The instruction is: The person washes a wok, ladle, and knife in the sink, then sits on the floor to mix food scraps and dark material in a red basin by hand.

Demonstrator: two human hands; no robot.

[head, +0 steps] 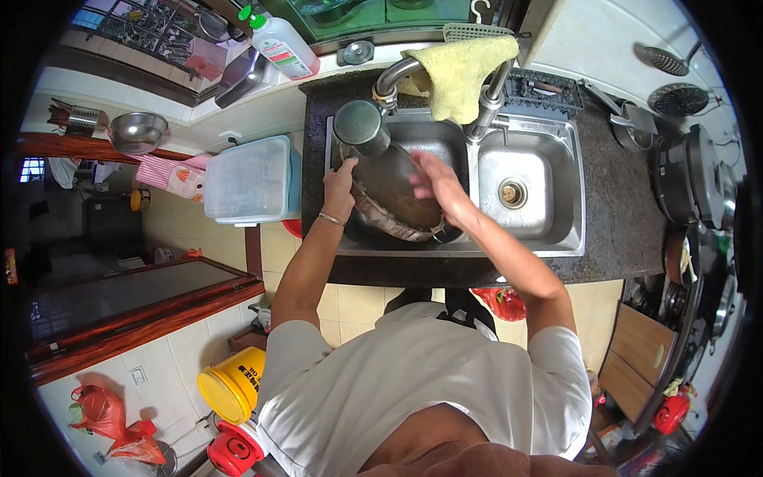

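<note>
A wide round vessel [398, 188], brown inside with a rough, peeling rim, sits tilted in the left basin [456, 140] of a steel double sink. My left hand [341, 186] grips its left edge, thumb up by the rim. Over its right side is my right hand [440, 185], blurred, with spread fingers reaching above the inside and nothing visible in them. Whether those fingers touch the surface cannot be told. A dark cylinder [360, 126] beneath the curved metal pipe [400, 73] covers the vessel's far left part.
A yellow cloth [462, 71] drapes over the faucet. The right basin [539, 164] has a drain strainer [511, 194]. A lidded plastic box [249, 179] stands left of the dark counter [626, 226]. At the right are a black cooker [685, 173] and pans. A soap bottle [285, 49] stands behind.
</note>
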